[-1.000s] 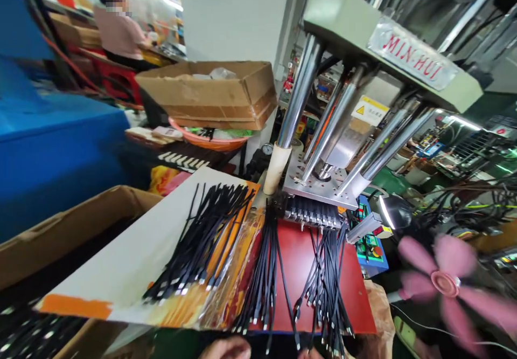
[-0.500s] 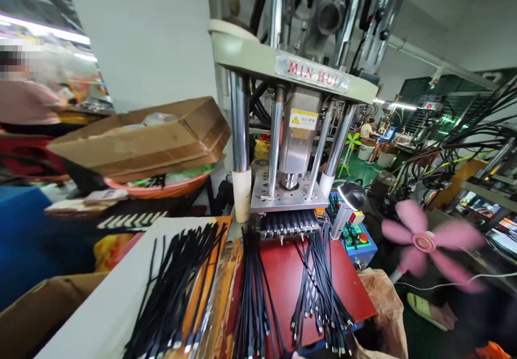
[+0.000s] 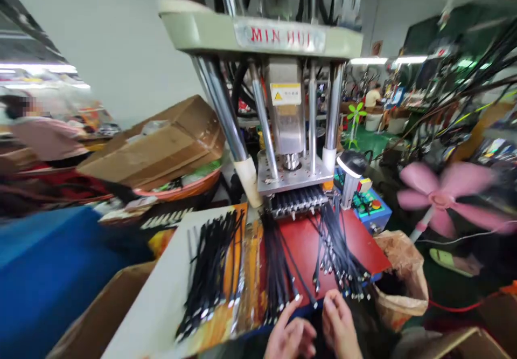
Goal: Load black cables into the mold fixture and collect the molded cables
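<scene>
Near the bottom edge, my left hand (image 3: 291,336) has one finger stretched out and the others loosely curled, holding nothing visible. Its stretched fingertip is by the connector ends of a bundle of black cables (image 3: 277,262). Just to its right, my right hand (image 3: 341,324) is bent with thumb and fingers together; no object shows in it. Above it, a second bundle of black cables (image 3: 339,246) fans over the red board (image 3: 297,240). Both bundles run down from a black metal mold (image 3: 299,200) beneath the plate of a press (image 3: 293,178) marked "MIN HUI".
More black cables (image 3: 212,262) lie on a white board (image 3: 157,289) at left. A pink fan (image 3: 441,200) and a paper-lined bin (image 3: 404,294) stand at right. Beside the press is a blue control box (image 3: 377,216). A cardboard box (image 3: 161,143) leans left; a person (image 3: 48,132) sits beyond.
The view has swung left and tilted, so the press stands straighter. Both my hands have come up into view at the bottom; before, only a fingertip showed. The cable bundles look unchanged.
</scene>
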